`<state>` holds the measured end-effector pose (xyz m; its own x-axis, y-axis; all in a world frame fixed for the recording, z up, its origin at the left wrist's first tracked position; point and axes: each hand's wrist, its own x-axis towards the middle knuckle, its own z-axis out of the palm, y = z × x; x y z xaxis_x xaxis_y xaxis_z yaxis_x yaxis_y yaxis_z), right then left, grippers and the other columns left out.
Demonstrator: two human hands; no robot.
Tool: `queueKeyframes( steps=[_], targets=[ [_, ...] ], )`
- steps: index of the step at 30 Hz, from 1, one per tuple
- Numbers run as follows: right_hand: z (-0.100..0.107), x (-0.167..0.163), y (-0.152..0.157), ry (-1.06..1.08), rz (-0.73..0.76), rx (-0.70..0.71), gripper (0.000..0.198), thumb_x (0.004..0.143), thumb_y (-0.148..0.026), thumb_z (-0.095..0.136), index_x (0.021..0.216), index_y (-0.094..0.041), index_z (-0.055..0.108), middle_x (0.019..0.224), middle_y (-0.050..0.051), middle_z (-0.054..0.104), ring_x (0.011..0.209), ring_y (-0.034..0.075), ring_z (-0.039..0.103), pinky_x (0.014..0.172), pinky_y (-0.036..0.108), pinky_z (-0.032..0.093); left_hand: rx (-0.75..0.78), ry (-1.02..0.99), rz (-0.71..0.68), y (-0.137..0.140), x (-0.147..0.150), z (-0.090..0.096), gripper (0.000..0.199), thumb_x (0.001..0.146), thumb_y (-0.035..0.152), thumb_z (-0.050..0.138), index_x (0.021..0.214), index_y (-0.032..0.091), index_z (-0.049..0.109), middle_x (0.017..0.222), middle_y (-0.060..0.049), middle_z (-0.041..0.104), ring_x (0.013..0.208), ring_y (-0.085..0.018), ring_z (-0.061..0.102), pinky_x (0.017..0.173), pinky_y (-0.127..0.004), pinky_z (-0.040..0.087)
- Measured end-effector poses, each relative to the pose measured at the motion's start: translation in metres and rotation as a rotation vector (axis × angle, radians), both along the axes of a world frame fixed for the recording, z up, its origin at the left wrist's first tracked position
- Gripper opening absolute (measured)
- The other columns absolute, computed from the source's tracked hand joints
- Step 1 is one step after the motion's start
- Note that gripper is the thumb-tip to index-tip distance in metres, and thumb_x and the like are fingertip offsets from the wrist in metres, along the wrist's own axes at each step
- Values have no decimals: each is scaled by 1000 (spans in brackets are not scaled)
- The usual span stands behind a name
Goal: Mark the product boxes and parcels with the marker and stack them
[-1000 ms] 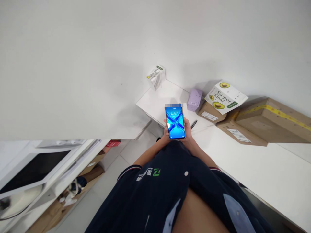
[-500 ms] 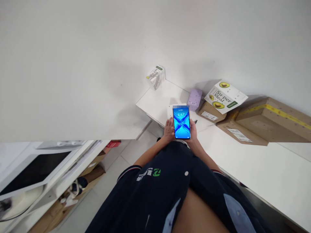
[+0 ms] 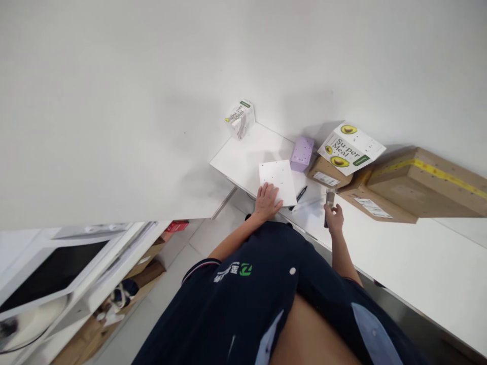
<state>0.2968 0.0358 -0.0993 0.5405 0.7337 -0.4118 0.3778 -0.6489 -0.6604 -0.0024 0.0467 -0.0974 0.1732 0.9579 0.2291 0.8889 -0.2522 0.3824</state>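
My left hand (image 3: 267, 203) lies with its fingers spread on the lower part of a white square piece (image 3: 280, 175) marked with a few small dark dots. Whether that piece is a thin box or a pad I cannot tell. Off to the right, my right hand (image 3: 335, 220) is closed around a smartphone (image 3: 329, 202), which is turned almost edge-on so that its screen is hidden. Between the hands a black pen (image 3: 299, 197) rests on the white table (image 3: 247, 157), beside the square piece.
A small lilac box (image 3: 302, 153) stands behind the pen. To the right are several brown cartons (image 3: 403, 192), with an avocado-printed "Su-per Meal" box (image 3: 350, 147) on top of one. A similar white box (image 3: 240, 120) stands at the back corner. Shelves with a microwave (image 3: 53, 274) are at lower left.
My right hand has carried the phone to the right and tilted it, so the lit screen no longer shows. My left hand has let go of the phone and lies on the white square piece.
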Motion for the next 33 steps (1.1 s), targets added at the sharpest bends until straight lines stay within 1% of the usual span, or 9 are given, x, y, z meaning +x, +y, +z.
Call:
queueKeyframes(
  steps=[3, 7, 12, 16, 18, 21, 24, 28, 33],
  targets=[
    [-16, 9, -17, -308, 62, -190, 92, 79, -54, 64, 155, -10, 37, 148, 25, 49, 133, 42, 50, 110, 57, 40, -1, 4, -4, 0, -1, 1, 52, 91, 46, 60, 134, 17, 62, 146, -18, 57, 147, -36, 42, 122, -53, 30],
    [-30, 8, -38, -481, 175, -234, 87, 84, -52, 59, 157, -13, 33, 152, 25, 45, 135, 44, 47, 107, 62, 40, -12, 15, 3, -1, -1, 3, 52, 90, 47, 60, 133, 18, 62, 146, -17, 57, 147, -36, 42, 122, -53, 30],
    [-47, 7, -45, -471, 152, -229, 83, 83, -52, 58, 154, -14, 34, 151, 23, 47, 138, 43, 41, 108, 61, 39, -53, 58, -7, -2, -4, 7, 58, 90, 52, 60, 137, 17, 61, 148, -19, 55, 147, -37, 41, 122, -54, 29],
    [-50, 1, -35, -489, 143, -230, 85, 82, -53, 62, 153, -15, 35, 158, 24, 37, 140, 45, 37, 108, 62, 36, -104, 115, -86, -3, -11, 14, 83, 81, 67, 66, 144, 13, 55, 153, -23, 49, 150, -41, 35, 124, -56, 26],
    [-49, -6, -26, -472, 212, -187, 77, 84, -51, 61, 149, -15, 42, 157, 25, 37, 139, 44, 39, 107, 62, 37, -144, 140, -116, -2, -17, 19, 86, 81, 66, 67, 147, 14, 53, 155, -22, 47, 151, -41, 32, 125, -57, 24],
    [-50, -18, -10, -366, 386, -71, 61, 88, -44, 54, 138, -9, 54, 142, 28, 52, 134, 40, 46, 108, 56, 39, -201, 155, -64, 5, -29, 25, 80, 84, 61, 67, 151, 20, 50, 158, -18, 44, 153, -42, 28, 125, -59, 21],
    [-52, -30, 0, -285, 486, 54, 55, 88, -40, 52, 130, -6, 59, 130, 27, 60, 130, 37, 51, 108, 52, 42, -257, 135, 92, 23, -47, 29, 80, 83, 60, 70, 152, 26, 49, 164, -17, 33, 155, -44, 21, 124, -61, 20],
    [-48, -43, -4, -206, 518, 81, 54, 87, -40, 52, 130, -8, 62, 131, 24, 60, 114, 32, 62, 102, 48, 49, -427, -30, 257, 67, -78, 31, 85, 79, 53, 77, 155, 32, 43, 169, -14, 17, 153, -44, 27, 121, -54, 34],
    [-34, -54, -25, -163, 530, 38, 51, 91, -37, 51, 132, -8, 61, 134, 23, 59, 92, 23, 69, 98, 42, 52, -451, -246, 192, 137, -103, 30, 89, 69, 34, 89, 149, 28, 51, 162, -12, 24, 149, -36, 39, 123, -42, 37]
  ],
)
